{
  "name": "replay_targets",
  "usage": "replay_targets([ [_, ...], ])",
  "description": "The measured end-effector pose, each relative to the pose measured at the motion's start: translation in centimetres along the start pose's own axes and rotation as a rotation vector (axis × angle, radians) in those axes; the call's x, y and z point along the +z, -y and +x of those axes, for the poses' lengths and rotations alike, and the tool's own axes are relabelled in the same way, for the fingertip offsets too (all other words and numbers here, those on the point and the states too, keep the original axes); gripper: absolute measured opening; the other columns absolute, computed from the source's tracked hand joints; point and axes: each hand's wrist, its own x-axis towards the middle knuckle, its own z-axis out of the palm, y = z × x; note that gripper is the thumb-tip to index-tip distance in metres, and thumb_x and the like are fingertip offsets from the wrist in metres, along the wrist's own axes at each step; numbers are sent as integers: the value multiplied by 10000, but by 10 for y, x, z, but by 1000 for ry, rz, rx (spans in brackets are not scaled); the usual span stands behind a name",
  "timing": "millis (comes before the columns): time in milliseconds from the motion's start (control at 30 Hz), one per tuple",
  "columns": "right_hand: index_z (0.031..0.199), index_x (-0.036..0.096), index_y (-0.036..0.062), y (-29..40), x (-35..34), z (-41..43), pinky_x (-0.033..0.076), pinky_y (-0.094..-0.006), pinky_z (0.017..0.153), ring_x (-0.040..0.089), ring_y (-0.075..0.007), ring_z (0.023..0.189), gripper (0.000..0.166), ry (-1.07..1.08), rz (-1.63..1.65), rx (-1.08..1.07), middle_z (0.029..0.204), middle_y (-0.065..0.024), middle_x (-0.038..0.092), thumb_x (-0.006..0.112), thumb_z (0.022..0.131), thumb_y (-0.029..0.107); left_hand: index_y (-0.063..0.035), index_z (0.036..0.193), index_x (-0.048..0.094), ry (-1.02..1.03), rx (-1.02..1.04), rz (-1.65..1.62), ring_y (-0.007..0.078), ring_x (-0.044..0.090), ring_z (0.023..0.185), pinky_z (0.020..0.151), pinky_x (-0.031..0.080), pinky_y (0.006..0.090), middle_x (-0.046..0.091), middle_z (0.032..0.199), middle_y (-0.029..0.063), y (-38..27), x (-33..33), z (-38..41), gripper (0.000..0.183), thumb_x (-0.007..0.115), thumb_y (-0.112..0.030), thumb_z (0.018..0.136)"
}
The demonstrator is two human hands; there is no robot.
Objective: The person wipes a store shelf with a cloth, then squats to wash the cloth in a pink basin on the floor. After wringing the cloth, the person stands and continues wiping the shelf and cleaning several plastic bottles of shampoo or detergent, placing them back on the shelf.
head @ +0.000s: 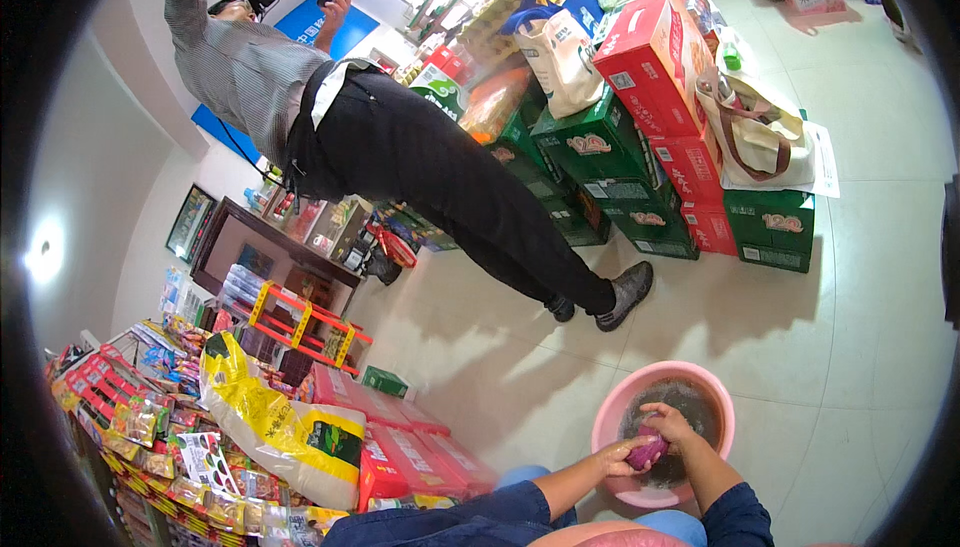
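Note:
Both of my hands hold one purple-red root vegetable (646,451), perhaps a purple sweet potato, above a pink plastic basin (604,427). My left hand (625,457) grips it from the left, its fingers against the lower side. From the right, my right hand (670,424) curls its fingers over the top. Murky grey-brown water (679,397) fills part of the basin, which stands on the tiled floor between my knees. Whether anything lies under the water cannot be seen.
Beyond the basin stands another person (450,164) in dark trousers, holding a dark object high. Green cartons (772,228) and red cartons (652,67) are stacked at the upper right, a canvas tote bag (757,134) on top. At left are snack racks, a large sack (300,434) and red boxes (420,464).

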Motion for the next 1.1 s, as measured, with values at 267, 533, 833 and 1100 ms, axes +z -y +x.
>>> replay_targets([
  [267,935,668,83,-17,19,20,502,-312,698,618,-220,747,268,-247,-531,-86,789,-113,636,640,676,19,-45,1067,576,-244,323,772,159,614,761,626,515,307,636,922,50,4,-2,5,338,693,-192,785],
  [533,1092,588,73,-26,23,18,405,-468,937,501,-374,1122,437,-344,-741,-302,1197,-240,535,686,671,134,-36,1016,558,-403,609,1197,157,566,606,578,484,305,603,792,51,-4,-24,21,333,691,-167,740],
  [833,1333,368,41,41,14,-45,425,-441,954,492,-409,1114,723,299,-1338,-941,1276,-240,425,696,714,219,-112,1007,524,74,-198,431,65,475,571,453,392,180,511,774,-7,-47,11,-50,226,657,-202,848],
  [1100,1082,509,97,43,15,-35,526,-455,613,642,-347,797,266,259,-1567,-671,973,-159,598,501,836,198,-63,908,590,-234,7,1205,96,458,453,397,364,250,497,582,-3,-46,60,-50,207,687,-181,768],
])
